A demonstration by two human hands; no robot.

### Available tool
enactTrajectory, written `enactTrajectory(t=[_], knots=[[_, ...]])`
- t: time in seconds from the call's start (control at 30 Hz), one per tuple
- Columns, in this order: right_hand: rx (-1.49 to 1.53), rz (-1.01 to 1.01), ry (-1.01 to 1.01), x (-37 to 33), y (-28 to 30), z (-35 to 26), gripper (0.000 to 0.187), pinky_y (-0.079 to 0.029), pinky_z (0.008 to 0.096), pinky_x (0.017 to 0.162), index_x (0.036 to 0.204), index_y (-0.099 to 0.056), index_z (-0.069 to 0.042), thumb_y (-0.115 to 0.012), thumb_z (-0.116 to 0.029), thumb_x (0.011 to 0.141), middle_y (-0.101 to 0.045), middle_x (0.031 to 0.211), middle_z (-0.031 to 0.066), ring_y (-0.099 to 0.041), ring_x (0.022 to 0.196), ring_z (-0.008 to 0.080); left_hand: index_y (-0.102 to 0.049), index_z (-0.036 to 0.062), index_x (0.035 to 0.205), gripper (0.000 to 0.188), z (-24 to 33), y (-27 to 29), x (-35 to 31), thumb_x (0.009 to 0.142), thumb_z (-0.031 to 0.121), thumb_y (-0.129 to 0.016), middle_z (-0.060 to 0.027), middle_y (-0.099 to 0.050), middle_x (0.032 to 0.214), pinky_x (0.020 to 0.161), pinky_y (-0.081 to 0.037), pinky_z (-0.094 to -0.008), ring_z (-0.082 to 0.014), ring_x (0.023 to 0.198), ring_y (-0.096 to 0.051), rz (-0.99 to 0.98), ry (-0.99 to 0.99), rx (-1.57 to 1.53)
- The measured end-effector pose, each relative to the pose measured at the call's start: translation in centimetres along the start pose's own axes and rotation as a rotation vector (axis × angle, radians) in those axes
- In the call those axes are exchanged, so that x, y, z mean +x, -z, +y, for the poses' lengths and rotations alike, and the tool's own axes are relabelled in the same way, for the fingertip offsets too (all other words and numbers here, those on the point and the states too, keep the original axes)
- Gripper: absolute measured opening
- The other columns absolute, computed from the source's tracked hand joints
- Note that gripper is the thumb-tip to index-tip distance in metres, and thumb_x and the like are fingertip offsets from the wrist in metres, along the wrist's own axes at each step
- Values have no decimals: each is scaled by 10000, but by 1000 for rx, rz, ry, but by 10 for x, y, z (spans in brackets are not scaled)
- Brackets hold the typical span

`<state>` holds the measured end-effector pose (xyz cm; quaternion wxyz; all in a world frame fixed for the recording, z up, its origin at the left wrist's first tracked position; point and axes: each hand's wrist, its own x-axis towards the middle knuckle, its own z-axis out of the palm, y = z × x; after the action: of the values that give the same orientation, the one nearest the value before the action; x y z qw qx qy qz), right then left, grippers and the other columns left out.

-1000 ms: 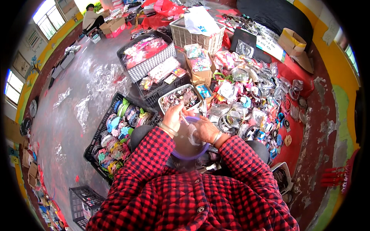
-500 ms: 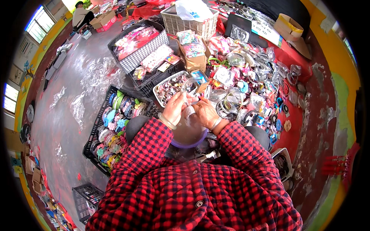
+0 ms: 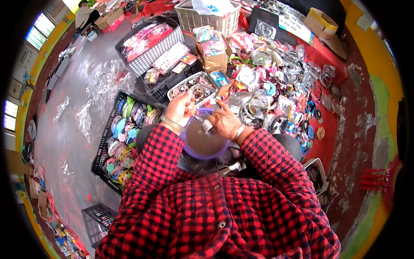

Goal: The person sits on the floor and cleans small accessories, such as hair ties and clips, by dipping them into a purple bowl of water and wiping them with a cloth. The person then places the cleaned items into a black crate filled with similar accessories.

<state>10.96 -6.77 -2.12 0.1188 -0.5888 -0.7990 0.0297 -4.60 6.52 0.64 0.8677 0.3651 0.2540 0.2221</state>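
Above a purple basin (image 3: pixel 209 156) of murky, greyish-brown liquid, my two hands are a little apart. My left hand (image 3: pixel 181 108) is closed in a pinch at the basin's left rim; what its fingertips hold is too small to make out. A silvery, glittering piece (image 3: pixel 206 125) with a short dark strip hangs over the basin, against the curled fingers of my right hand (image 3: pixel 225 123). Something small and whitish shows at that hand's index fingertip. Just beyond my hands stands a white basket (image 3: pixel 172 92) filled with hair bands and small accessories.
A black crate (image 3: pixel 100 166) of coloured headbands stands at left. Ahead are a small open carton (image 3: pixel 223 89), a patterned bin (image 3: pixel 168 51) and a beige crate (image 3: pixel 207 19). Bagged accessories (image 3: pixel 269 88) heap on red cloth at right. Far left, a person (image 3: pixel 84 17) sits by boxes.
My hands have drawn apart, the left one moving left and slightly nearer. The glittering piece now sits beside my right fingers. More of the basin shows, and the view has shifted slightly.
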Motion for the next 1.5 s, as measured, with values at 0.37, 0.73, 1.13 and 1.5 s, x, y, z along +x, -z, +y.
enactTrajectory(t=[0.37,0.73,1.13,1.5], knots=[[180,75,-73,4,2,-1,321,-282,432,984,981,-576,-63,-629,-210,700,-602,788,112,-562,867,268,-511,32,937,276,-28,-26,-6,943,289,-409,-50,-496,646,640,-431,-313,-148,572,-474,-95,-186,-74],[137,27,-10,3,8,0,276,-319,418,952,910,-566,-68,-641,-163,661,-589,752,113,-561,843,277,-483,56,812,249,6,-17,-10,945,251,-403,45,-281,469,427,-261,-230,-70,402,-263,-139,-62,-239],[79,-11,-210,-3,1,20,182,-321,413,935,878,-585,-119,-576,-219,726,-613,782,94,-575,879,275,-491,56,811,252,23,-6,-15,946,242,-388,55,-256,465,373,-206,-209,-57,381,-225,-225,-131,-223],[1507,500,-445,-13,18,64,277,-453,291,820,1077,-582,-63,-606,-200,837,-610,1000,30,-567,915,132,-532,61,842,284,39,13,-27,932,297,-403,41,-266,449,398,-198,-224,-70,393,-230,-149,-338,-251]])
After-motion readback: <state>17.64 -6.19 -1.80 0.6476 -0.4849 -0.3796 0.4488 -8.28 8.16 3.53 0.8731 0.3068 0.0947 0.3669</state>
